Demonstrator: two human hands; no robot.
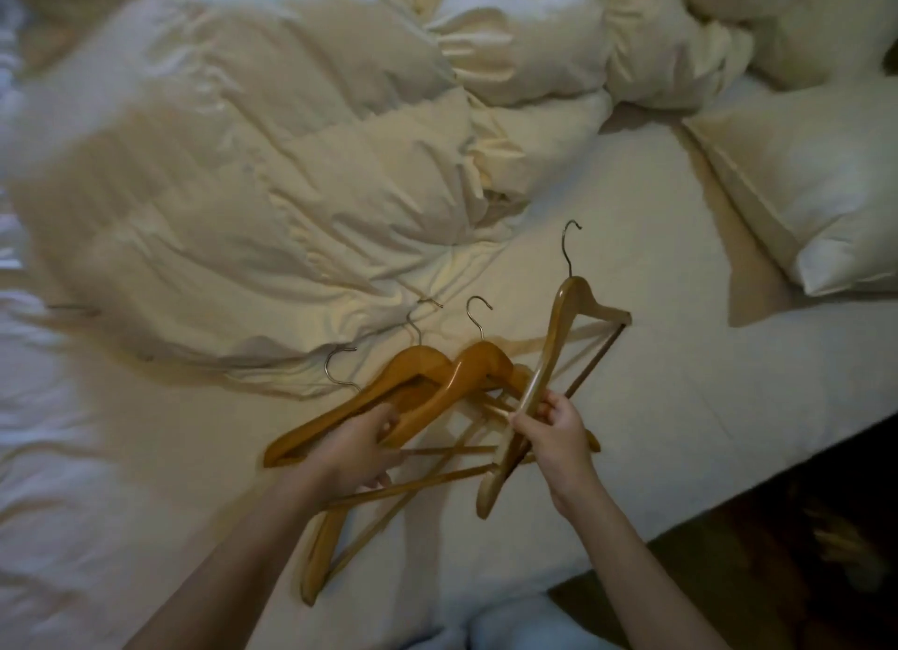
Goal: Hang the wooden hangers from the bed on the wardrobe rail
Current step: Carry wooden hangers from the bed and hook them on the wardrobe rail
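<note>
**Hangers being gathered from the bed: grip and handling**

The bed (656, 431) carried a rumpled duvet (252, 188) across its far side and a pillow (802, 178) to the right. The task's things, a loose pile of wooden hangers (437, 377), lay overlapped on the bare sheet near the bed's near edge, their metal hooks pointing toward the duvet.

The left hand (362, 448) lay over the pile, fingers curled round the arm of one or two hangers. The right hand (559, 438) held a paler hanger (554, 353) raised on end, fingers wrapped round its lower arm and its crossbar, hook uppermost.

Judgement: the step in hand was collecting. It would be done well by turning every hook the same way and stacking the shoulders flush before lifting, since the crossbars lay crossed and looked likely to snag. Gripping near the necks should keep the bundle from fanning out.

No brand, label or writing could be read on any hanger or on the bedding.
</note>
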